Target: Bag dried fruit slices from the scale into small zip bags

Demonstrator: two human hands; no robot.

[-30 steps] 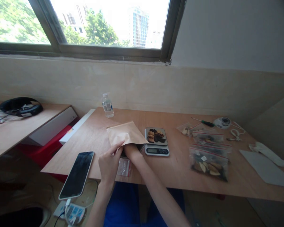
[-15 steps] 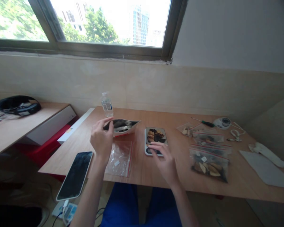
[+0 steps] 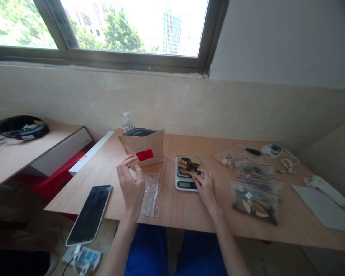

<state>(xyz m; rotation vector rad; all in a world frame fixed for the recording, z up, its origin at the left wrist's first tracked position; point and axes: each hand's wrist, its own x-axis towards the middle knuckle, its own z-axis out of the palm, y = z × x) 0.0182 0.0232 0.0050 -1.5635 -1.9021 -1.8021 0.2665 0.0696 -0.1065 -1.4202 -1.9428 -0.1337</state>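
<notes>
My left hand (image 3: pixel 131 183) hovers over the table with its fingers apart and nothing in it, just in front of a brown kraft paper pouch (image 3: pixel 158 147). The pouch stands upright with its mouth open and a red label on its front. Below that hand lies a clear zip bag (image 3: pixel 151 195), partly covered by it. My right hand (image 3: pixel 206 186) reaches to a small white digital scale (image 3: pixel 179 184). Its fingertips pinch a dried slice at the edge of a pile of dried brown and black slices (image 3: pixel 187 165) on the metal pan.
Zip bags of dried pieces (image 3: pixel 254 205) lie to the right. Behind them are a screwdriver (image 3: pixel 253 151), a white camera (image 3: pixel 271 150) and its cable. A phone (image 3: pixel 90 214) overhangs the left front edge; a water bottle (image 3: pixel 128 122) stands behind the pouch.
My left hand has let go of the pouch and drawn back toward me; the pouch now stands upright. My right hand has moved slightly forward, carrying a small slice to the pan.
</notes>
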